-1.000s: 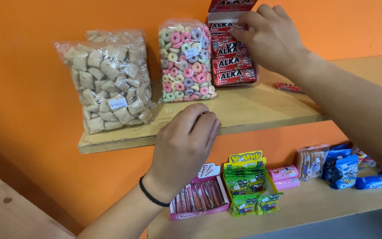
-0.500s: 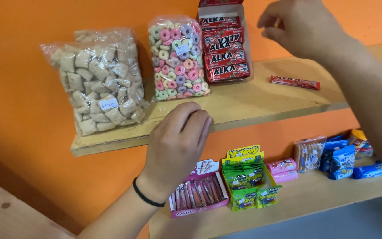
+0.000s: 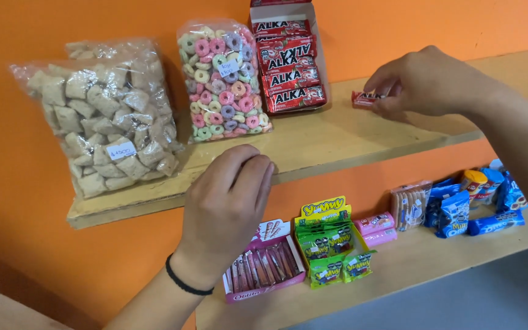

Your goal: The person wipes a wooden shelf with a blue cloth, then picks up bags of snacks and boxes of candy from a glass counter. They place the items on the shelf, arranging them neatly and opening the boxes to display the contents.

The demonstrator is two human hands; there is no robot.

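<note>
Fingers of the right hand (image 3: 426,82) are pinching one end of a small red foil-wrapped candy bar (image 3: 365,98), which is lying flat on the upper wooden shelf (image 3: 337,143) at about two o'clock in the view; the hand is nearly closed, thumb and fingertips meeting on the wrapper. At nine o'clock from the bar, an open cardboard display box (image 3: 288,61) is standing against the orange wall (image 3: 62,21), showing four stacked red bars of the same kind with white lettering. Just beside the box, again toward nine o'clock, a clear plastic bag of pastel ring-shaped cereal (image 3: 224,79) is leaning on the wall with a small white price sticker on its front. Further toward nine o'clock, a larger clear bag of beige pillow-shaped cereal (image 3: 102,116) is carrying a similar white sticker.

The left hand (image 3: 227,208), with a black band at the wrist, is hovering loosely curled in front of the upper shelf's edge at six o'clock from the ring bag, holding nothing.

On the lower wooden shelf (image 3: 410,263), from seven toward four o'clock, are sitting a pink open box of wafer sticks (image 3: 264,269), a green and yellow display of candy packets (image 3: 331,244), two pink packets (image 3: 375,229), a clear sleeve of biscuits (image 3: 409,205) and several blue cookie packs (image 3: 478,201).
</note>
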